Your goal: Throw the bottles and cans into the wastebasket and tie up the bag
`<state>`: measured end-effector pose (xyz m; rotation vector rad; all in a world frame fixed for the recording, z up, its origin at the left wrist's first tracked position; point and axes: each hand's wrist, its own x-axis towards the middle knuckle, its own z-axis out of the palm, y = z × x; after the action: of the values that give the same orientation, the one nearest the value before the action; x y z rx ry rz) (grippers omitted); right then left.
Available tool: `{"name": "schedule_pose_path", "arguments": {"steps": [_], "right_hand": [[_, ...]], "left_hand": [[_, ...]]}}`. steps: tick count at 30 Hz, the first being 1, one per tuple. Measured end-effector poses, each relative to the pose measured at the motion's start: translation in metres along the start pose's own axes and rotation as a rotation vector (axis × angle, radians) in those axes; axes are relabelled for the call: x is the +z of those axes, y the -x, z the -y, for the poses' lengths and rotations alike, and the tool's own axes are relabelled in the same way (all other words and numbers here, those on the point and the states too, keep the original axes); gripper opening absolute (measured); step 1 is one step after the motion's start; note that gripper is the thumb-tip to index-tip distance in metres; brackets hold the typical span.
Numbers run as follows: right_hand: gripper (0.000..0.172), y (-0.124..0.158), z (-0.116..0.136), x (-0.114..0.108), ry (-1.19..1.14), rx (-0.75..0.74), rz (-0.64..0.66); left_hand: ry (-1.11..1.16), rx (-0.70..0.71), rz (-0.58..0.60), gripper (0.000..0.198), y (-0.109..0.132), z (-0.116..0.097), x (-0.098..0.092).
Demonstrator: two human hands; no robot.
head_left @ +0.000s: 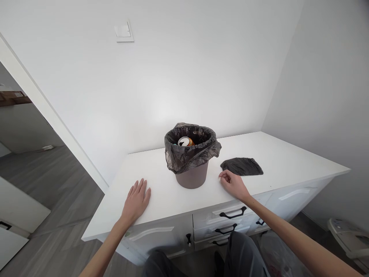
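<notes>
A small brown trash bin (192, 179) stands upright on the white countertop, lined with a black plastic bag (187, 158) folded over its rim. Inside it, the top of an opened drink can (184, 141) shows; whatever lies deeper is hidden. My left hand (136, 201) rests flat on the countertop to the left of the bin, fingers stretched out and holding nothing. To the bin's right, my right hand (233, 184) rests on the surface with its fingers loosely curled in and nothing seen in them. Just beyond that hand lies a folded black plastic bag (242, 166).
The white countertop (291, 163) meets a wall behind and another at right. Drawers with black handles (233, 212) sit below its front edge. A light switch (123, 31) is on the wall. A doorway opens at left, and a clear plastic bag (278, 254) is on the floor.
</notes>
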<state>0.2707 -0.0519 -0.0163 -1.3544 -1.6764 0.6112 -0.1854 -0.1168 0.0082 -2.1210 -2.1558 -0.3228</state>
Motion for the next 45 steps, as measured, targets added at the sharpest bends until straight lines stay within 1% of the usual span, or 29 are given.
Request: {"name": "schedule_pose_path", "arguments": {"steps": [6,19,24,30,39,42,45], "right_hand": [[0.019,-0.001,-0.001,0.000,-0.010,0.004,0.006],[0.019,0.000,-0.001,0.000,0.002,-0.001,-0.002],[0.018,0.001,0.001,0.000,-0.005,-0.005,-0.004],[0.018,0.000,0.001,0.000,0.001,0.003,-0.002],[0.018,-0.001,0.003,0.000,-0.012,0.004,0.001],[0.019,-0.003,0.007,-0.001,-0.046,0.042,0.035],[0.026,-0.013,0.021,-0.008,-0.193,0.114,0.144]], "left_hand": [[-0.003,-0.004,0.021,0.072,0.001,-0.003,-0.005],[-0.020,-0.003,-0.005,0.070,0.000,0.001,0.002],[-0.020,-0.004,-0.017,0.069,0.000,0.000,0.002],[-0.020,-0.012,0.014,0.071,0.000,-0.001,-0.001],[-0.019,0.002,-0.031,0.069,0.000,0.002,0.002],[-0.036,0.008,-0.043,0.067,0.000,0.001,-0.001],[-0.051,0.010,-0.045,0.066,0.001,0.000,-0.002]]}}
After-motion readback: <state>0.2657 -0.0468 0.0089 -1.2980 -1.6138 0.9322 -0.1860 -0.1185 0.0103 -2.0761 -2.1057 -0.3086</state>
